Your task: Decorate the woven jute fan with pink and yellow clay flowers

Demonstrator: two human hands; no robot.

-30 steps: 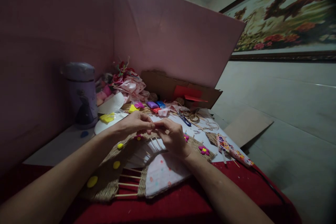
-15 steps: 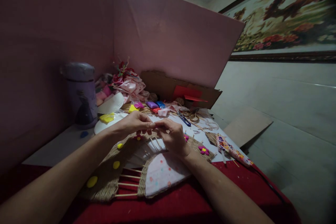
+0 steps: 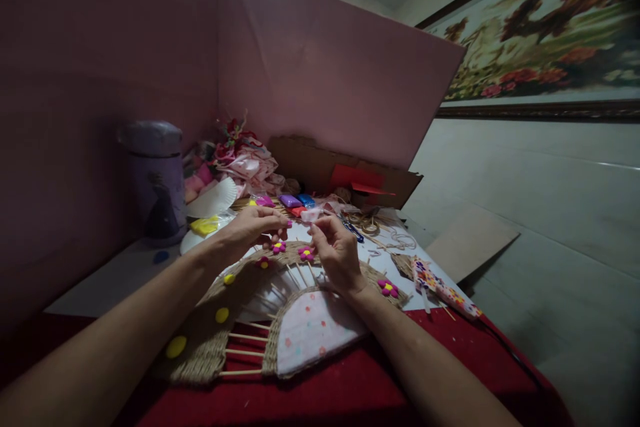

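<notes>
Above the fan-shaped woven piece (image 3: pixel 200 340), my left hand (image 3: pixel 255 230) pinches a small magenta bit of clay (image 3: pixel 289 223) between thumb and forefinger. A short gap to the right, my right hand (image 3: pixel 336 253) is closed, thumb against forefinger; whatever its fingertips hold is too small to make out. Twine is woven over thin sticks (image 3: pixel 245 351) on the fan, and a dotted white cloth (image 3: pixel 313 333) covers its inner part. Magenta flowers with yellow centres, such as this clay flower (image 3: pixel 306 253), sit along the outer band. Plain yellow dots (image 3: pixel 221 314) mark its left side.
A purple flask-like container (image 3: pixel 157 187) stands at the left. Behind my hands lie clay packets (image 3: pixel 290 201), crumpled pink fabric (image 3: pixel 253 170) and dark blue-handled scissors (image 3: pixel 356 232). A flower-patterned glue gun (image 3: pixel 445 290) with a cord lies at the right table edge.
My hands, which met fingertip to fingertip, have drawn apart. A magenta bit now shows in my left fingers, and more flowers on the fan have come into sight between the hands.
</notes>
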